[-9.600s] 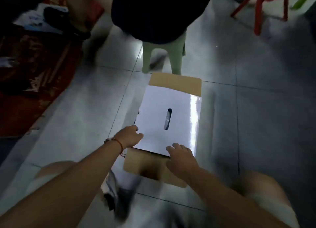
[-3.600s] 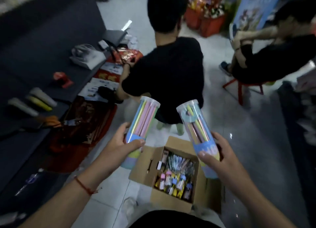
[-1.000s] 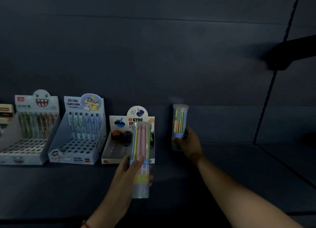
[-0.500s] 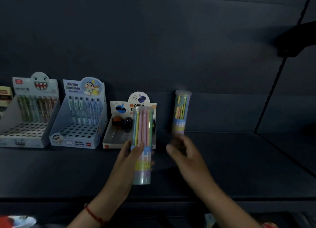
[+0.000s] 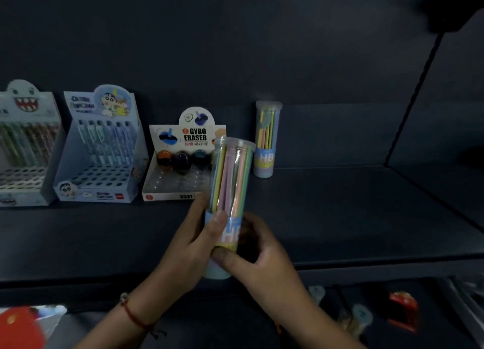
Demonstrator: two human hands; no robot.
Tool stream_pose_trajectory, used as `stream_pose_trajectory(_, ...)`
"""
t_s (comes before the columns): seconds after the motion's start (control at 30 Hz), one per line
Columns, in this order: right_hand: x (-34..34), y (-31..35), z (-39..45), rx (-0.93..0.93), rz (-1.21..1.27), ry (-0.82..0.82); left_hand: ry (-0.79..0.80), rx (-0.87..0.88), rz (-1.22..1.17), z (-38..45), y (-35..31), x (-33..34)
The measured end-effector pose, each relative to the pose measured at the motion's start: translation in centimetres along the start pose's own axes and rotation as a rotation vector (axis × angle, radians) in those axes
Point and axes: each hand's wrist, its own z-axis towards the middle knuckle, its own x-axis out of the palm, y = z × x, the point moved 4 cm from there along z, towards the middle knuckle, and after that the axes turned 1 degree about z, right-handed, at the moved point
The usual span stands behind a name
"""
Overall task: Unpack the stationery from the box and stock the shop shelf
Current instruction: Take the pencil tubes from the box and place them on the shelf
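Observation:
A clear tube of pastel pencils point(image 5: 230, 181) is held upright above the front of the dark shelf point(image 5: 340, 217). My left hand point(image 5: 188, 241) grips the tube's lower half from the left, thumb across the label. From the right, my right hand point(image 5: 259, 259) curls its fingers round the tube's base. A second tube of pencils point(image 5: 266, 139) stands upright by itself at the back of the shelf, right of the gyro eraser box point(image 5: 183, 162). The cardboard box is out of view.
Two pen display boxes point(image 5: 102, 149) point(image 5: 23, 149) stand left of the eraser box. A dark side panel point(image 5: 445, 113) closes the shelf on the right. Small packets point(image 5: 361, 314) lie on a lower shelf. Bare shelf surface stretches right of the standing tube.
My right hand has left the tube it stood at the back of the shelf and come back to take hold of the base of the tube in my left hand.

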Motion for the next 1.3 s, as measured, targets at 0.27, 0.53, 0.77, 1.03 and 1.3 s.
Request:
stream_pose_trajectory(0.27, -1.5, 0.4, 0.6, -0.014, 0.122, -0.035, 0.207, 0.258, 0.745, 0.9, -0.9, -1.1)
stream_pose_trajectory(0.53, -8.0, 0.9, 5.4, -0.108, -0.198, -0.292, 0.338, 0.276, 1.266, 1.2, 1.6, -3.8)
stream_pose_trajectory(0.77, -10.6, -0.7, 10.0, -0.106, -0.433, -0.313, 0.303, 0.231, 1.213, 1.3, 2.2, -4.2)
stream_pose_trajectory(1.03, -10.3, -1.6, 13.4, -0.144, -0.468, -0.335, 0.278, 0.249, 1.211, 1.2, 2.3, -4.3)
stream_pose_trajectory(1.3, -10.1, -2.2, 14.1, -0.123, -0.489, -0.345, 0.258, 0.253, 1.173, 0.8, 1.8, -4.2)
